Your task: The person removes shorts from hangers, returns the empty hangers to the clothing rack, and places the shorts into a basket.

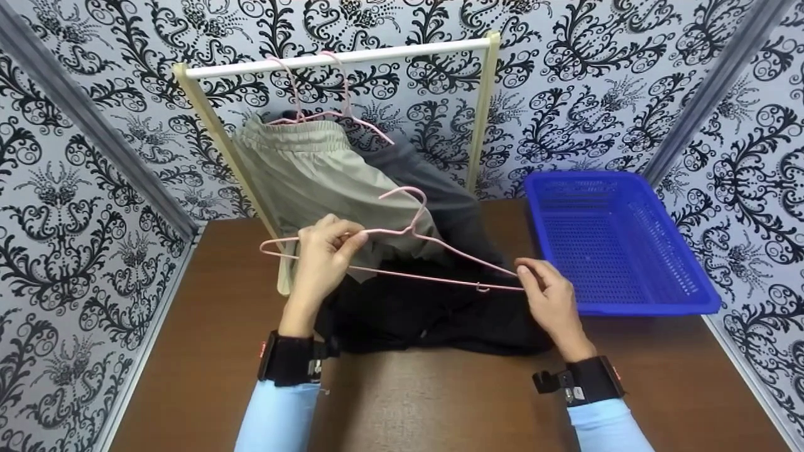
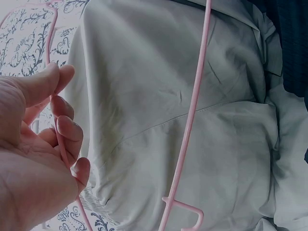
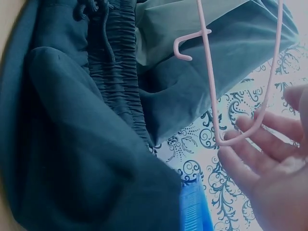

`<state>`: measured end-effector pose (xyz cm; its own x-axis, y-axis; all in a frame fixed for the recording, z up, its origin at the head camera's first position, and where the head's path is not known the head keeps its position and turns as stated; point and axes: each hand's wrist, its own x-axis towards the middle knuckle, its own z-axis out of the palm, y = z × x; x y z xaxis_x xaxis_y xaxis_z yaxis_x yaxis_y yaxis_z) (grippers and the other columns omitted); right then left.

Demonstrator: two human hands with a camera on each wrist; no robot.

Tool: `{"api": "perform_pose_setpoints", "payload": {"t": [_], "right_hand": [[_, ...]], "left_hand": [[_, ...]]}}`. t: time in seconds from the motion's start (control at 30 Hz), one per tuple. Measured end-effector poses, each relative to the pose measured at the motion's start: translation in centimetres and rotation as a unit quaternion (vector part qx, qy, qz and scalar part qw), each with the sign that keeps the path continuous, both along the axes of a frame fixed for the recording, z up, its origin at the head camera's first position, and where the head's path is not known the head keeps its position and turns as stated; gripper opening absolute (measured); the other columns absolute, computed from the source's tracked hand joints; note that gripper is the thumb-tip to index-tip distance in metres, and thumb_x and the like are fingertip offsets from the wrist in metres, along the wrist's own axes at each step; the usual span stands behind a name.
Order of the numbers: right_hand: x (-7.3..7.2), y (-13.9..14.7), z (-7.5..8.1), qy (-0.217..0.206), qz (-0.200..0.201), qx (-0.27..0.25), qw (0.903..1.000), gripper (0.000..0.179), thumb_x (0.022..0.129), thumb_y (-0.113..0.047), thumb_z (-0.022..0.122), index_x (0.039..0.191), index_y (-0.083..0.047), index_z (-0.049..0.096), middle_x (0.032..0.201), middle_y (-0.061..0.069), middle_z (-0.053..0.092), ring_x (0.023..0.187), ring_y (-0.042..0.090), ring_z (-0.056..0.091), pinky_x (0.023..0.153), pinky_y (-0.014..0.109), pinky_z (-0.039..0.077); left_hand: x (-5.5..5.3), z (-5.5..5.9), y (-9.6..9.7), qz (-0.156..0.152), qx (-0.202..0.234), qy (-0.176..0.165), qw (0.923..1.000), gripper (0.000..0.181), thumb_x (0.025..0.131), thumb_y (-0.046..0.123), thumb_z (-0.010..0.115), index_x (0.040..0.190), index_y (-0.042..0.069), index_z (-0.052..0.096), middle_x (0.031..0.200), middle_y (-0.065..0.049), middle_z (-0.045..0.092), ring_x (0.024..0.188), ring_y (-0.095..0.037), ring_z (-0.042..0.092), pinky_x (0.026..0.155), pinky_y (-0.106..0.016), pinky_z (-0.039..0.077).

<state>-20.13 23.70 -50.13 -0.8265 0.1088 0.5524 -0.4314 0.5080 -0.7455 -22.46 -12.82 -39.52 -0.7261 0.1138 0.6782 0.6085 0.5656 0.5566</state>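
Observation:
A pink clothes hanger (image 1: 433, 278) is held up above the table, its hook upward. My left hand (image 1: 326, 248) grips its upper bar left of the hook; in the left wrist view, the fingers (image 2: 70, 130) curl round the bar. My right hand (image 1: 553, 298) holds the hanger's right end between thumb and fingers; in the right wrist view, the fingers lie under the bent corner. Below the hanger, black shorts or trousers (image 1: 389, 323) lie on the table, with a gathered waistband (image 3: 120, 67) and drawstring. The hanger carries no garment.
Behind stands a rack with a white rail (image 1: 408, 50). Beige elastic-waist bottoms (image 1: 301, 163) and a dark grey garment (image 1: 433, 179) hang there on pink hangers. A blue plastic basket (image 1: 641, 309) sits at the right on the brown table (image 1: 402, 402). Patterned walls enclose the table.

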Motion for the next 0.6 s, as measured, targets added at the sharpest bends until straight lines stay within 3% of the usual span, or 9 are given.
{"api": "perform_pose_setpoints", "payload": {"t": [0.27,0.6], "right_hand": [[0.12,-0.15,0.24,0.000,0.099,0.010,0.9950,0.023,0.094,0.007,0.066,0.116,0.006,0.073,0.109,0.019,0.074,0.093,-0.006,0.065,0.078,0.008,0.050],[0.04,-0.26,0.33,0.013,0.151,-0.015,0.9884,0.017,0.094,0.014,0.062,0.103,0.009,0.075,0.093,0.022,0.075,0.091,-0.001,0.070,0.081,0.011,0.053]], "left_hand": [[0.07,0.06,0.30,-0.010,0.011,0.003,0.9999,0.004,0.088,0.007,0.079,0.085,0.006,0.078,0.071,-0.006,0.058,0.067,-0.022,0.057,0.082,-0.041,0.039],[0.02,-0.09,0.46,-0.001,0.017,0.011,0.9998,0.004,0.088,0.007,0.079,0.084,0.006,0.077,0.071,-0.005,0.057,0.070,-0.024,0.057,0.084,-0.044,0.037]]}}
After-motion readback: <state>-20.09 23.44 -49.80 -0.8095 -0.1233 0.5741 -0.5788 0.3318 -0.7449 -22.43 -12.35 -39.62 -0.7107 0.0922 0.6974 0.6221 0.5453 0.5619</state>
